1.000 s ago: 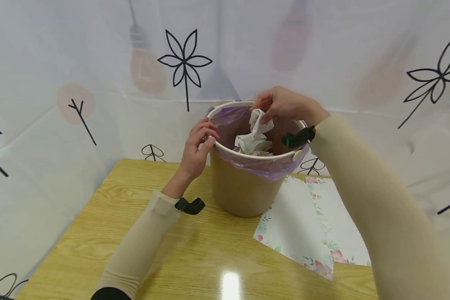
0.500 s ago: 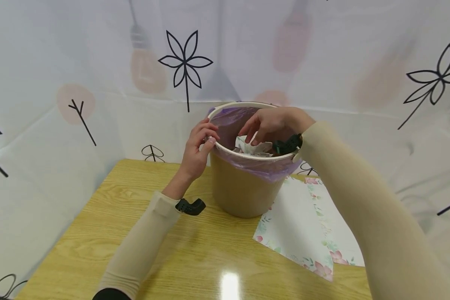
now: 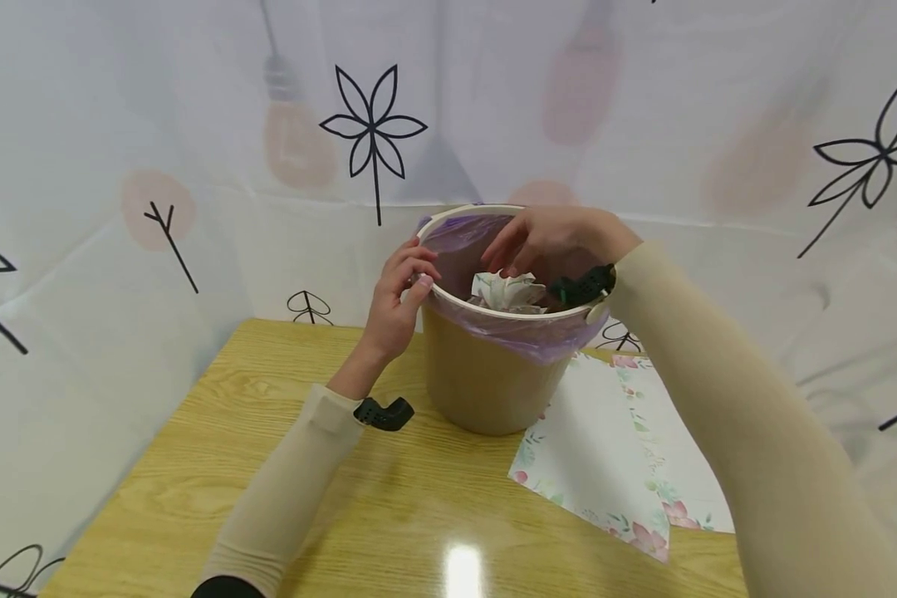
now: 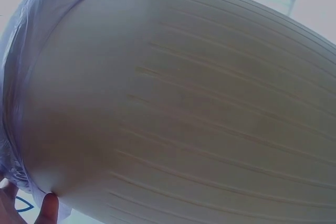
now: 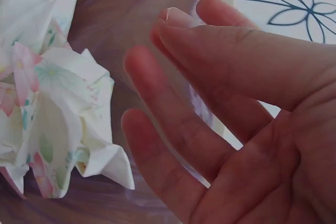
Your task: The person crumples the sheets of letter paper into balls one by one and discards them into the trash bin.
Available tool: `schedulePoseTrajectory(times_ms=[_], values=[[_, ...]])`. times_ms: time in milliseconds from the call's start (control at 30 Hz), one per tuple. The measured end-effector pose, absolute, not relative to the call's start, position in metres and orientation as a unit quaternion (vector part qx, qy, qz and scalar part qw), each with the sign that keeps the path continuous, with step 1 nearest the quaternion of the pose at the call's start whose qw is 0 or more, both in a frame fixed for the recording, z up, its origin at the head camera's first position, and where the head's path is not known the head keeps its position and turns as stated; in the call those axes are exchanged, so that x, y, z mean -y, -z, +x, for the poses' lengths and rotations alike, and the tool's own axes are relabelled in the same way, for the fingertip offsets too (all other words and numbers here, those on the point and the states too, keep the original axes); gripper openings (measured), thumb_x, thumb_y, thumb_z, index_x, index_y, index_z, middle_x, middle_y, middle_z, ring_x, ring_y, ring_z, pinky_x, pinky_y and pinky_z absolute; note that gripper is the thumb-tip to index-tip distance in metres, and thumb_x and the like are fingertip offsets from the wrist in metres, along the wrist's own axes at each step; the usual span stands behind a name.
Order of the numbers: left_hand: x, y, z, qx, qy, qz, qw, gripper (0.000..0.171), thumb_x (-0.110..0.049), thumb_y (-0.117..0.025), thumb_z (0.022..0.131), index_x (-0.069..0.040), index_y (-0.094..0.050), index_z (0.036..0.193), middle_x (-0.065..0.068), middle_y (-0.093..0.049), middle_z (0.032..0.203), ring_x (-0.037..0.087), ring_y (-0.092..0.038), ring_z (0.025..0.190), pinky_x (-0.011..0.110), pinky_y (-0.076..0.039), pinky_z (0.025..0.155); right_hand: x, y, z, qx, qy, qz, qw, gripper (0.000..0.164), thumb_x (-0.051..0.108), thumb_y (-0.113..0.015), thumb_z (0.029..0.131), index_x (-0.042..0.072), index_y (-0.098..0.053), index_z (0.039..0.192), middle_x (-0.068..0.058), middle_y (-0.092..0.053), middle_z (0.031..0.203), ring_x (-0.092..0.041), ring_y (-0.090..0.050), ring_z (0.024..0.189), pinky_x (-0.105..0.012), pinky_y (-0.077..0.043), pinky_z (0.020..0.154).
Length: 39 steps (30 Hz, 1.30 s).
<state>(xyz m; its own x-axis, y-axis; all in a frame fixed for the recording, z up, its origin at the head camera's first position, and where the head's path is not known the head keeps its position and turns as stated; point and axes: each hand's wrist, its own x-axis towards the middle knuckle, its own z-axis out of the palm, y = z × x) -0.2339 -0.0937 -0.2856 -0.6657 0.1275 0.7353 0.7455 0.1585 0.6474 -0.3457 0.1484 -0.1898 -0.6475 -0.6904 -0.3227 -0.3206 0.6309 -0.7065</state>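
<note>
A beige trash bin point(image 3: 486, 382) stands upright on the table, lined with a purple plastic bag point(image 3: 541, 342) folded over its rim. My left hand point(image 3: 398, 306) grips the rim on the left; in the left wrist view its thumb point(image 4: 49, 211) lies against the outer wall point(image 4: 173, 98). Inside the bin is crumpled floral paper point(image 3: 507, 292). Over it, within the opening, hovers my right hand point(image 3: 549, 237). The right wrist view shows its loosely bent fingers point(image 5: 152, 82) apart from the crumpled paper point(image 5: 58, 108), holding nothing.
Two white sheets with floral borders, the left sheet point(image 3: 601, 457) and the right sheet point(image 3: 680, 457), lie on the wooden table point(image 3: 359, 515) to the right of the bin. A patterned cloth point(image 3: 217, 124) hangs behind the table.
My right hand has lowered into the bin and released the crumpled paper it was pinching, then lifted slightly. The paper now rests inside. My left hand stays on the rim.
</note>
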Motion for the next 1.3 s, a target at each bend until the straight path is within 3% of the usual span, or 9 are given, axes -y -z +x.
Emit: schedulePoseTrajectory(times_ms=[200, 467, 600, 900, 1033, 1300], values=[[0.093, 0.286, -0.234, 0.716, 0.561, -0.308, 0.279, 0.018, 0.003, -0.045, 0.095, 0.014, -0.059, 0.096, 0.033, -0.052, 0.127, 0.042, -0.029, 0.142, 0.038, -0.039, 0.096, -0.164, 0.180, -0.344, -0.865, 0.279, -0.340, 0.241, 0.039, -0.002, -0.066, 0.092, -0.001, -0.063, 0.130, -0.018, -0.067, 0.123, -0.026, -0.063, 0.115, -0.028, -0.049, 0.094], [0.094, 0.288, -0.233, 0.721, 0.550, -0.309, 0.287, 0.021, -0.001, -0.046, 0.096, 0.012, -0.062, 0.099, 0.030, -0.052, 0.135, 0.041, -0.029, 0.143, 0.044, -0.031, 0.112, -0.202, 0.171, -0.335, -0.863, 0.340, -0.294, 0.230, 0.040, -0.002, -0.066, 0.092, -0.003, -0.061, 0.132, -0.015, -0.068, 0.122, -0.027, -0.063, 0.116, -0.029, -0.051, 0.094], [0.094, 0.287, -0.234, 0.716, 0.555, -0.312, 0.288, 0.021, -0.002, -0.047, 0.096, 0.011, -0.063, 0.101, 0.030, -0.049, 0.139, 0.043, -0.027, 0.144, 0.043, -0.024, 0.116, -0.227, 0.170, -0.327, -0.867, 0.367, -0.271, 0.198, 0.040, -0.001, -0.066, 0.093, -0.005, -0.059, 0.132, -0.015, -0.069, 0.120, -0.019, -0.066, 0.111, -0.029, -0.052, 0.091], [0.095, 0.287, -0.233, 0.706, 0.558, -0.322, 0.294, 0.027, 0.004, -0.048, 0.096, 0.014, -0.061, 0.117, 0.030, -0.045, 0.145, 0.039, -0.027, 0.145, 0.041, -0.023, 0.117, -0.287, 0.181, -0.313, -0.878, 0.412, -0.233, 0.075, 0.034, 0.008, -0.068, 0.095, 0.001, -0.063, 0.128, -0.007, -0.072, 0.112, -0.016, -0.068, 0.100, -0.022, -0.054, 0.083], [0.096, 0.287, -0.231, 0.709, 0.561, -0.316, 0.288, 0.028, 0.002, -0.049, 0.098, 0.013, -0.060, 0.122, 0.027, -0.043, 0.148, 0.034, -0.027, 0.146, 0.041, -0.027, 0.115, -0.311, 0.199, -0.307, -0.882, 0.416, -0.214, 0.058, 0.033, 0.008, -0.067, 0.096, 0.000, -0.062, 0.127, -0.001, -0.072, 0.108, -0.012, -0.069, 0.097, -0.021, -0.054, 0.082], [0.102, 0.290, -0.224, 0.708, 0.575, -0.292, 0.289, 0.032, 0.002, -0.049, 0.100, 0.012, -0.056, 0.129, 0.026, -0.041, 0.150, 0.034, -0.034, 0.142, 0.055, -0.039, 0.102, -0.358, 0.247, -0.296, -0.887, 0.423, -0.173, 0.056, 0.032, 0.006, -0.065, 0.097, -0.001, -0.060, 0.127, 0.006, -0.071, 0.106, -0.011, -0.069, 0.096, -0.022, -0.054, 0.081]])
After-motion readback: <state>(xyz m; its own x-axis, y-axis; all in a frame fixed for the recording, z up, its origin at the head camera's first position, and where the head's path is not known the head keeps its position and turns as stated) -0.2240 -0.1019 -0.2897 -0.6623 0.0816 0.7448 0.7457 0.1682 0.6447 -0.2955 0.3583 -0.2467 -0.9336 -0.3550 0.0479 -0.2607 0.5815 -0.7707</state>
